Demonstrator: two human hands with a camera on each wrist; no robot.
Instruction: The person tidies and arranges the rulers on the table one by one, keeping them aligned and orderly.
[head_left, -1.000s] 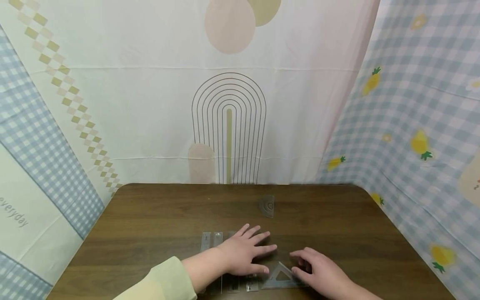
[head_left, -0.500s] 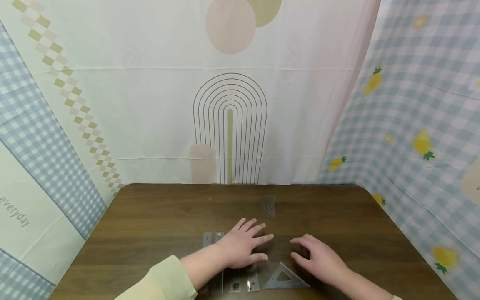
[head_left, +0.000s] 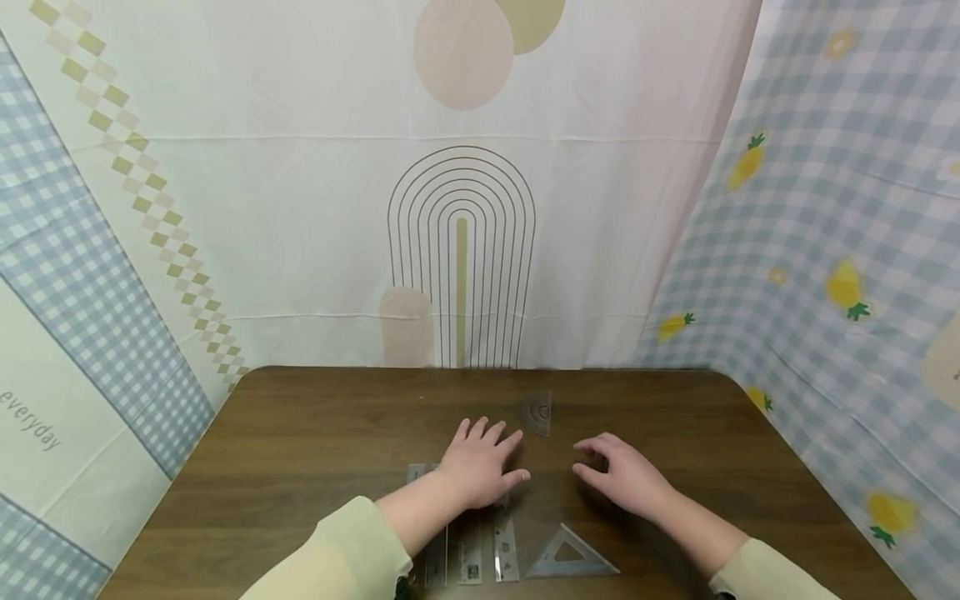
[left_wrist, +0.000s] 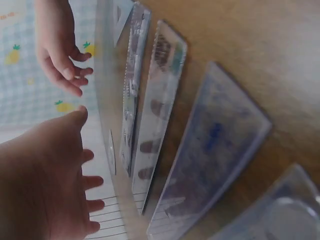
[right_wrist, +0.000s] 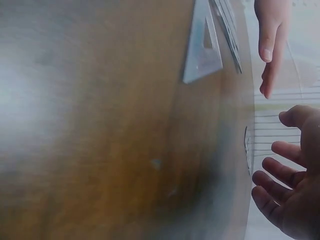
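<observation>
Several clear plastic rulers lie side by side on the table, running away from me. Over their far ends is my left hand, fingers spread and nearly straight, holding nothing; its forearm hides part of the rulers. In the left wrist view the rulers show widely, one broader and bluish. A clear set square lies flat to the right of them. My right hand hovers beyond it with loosely bent fingers and nothing in them. Farther back, between and beyond both hands, lies a small clear protractor.
The brown wood-grain table has rounded far corners. A pale patterned cloth hangs right behind its far edge. Blue checked cloth with yellow fruit prints closes off the right side.
Both hands have moved away from me toward the protractor. The right hand has left the set square's side, which now shows whole. More of the rulers' near ends is visible.
</observation>
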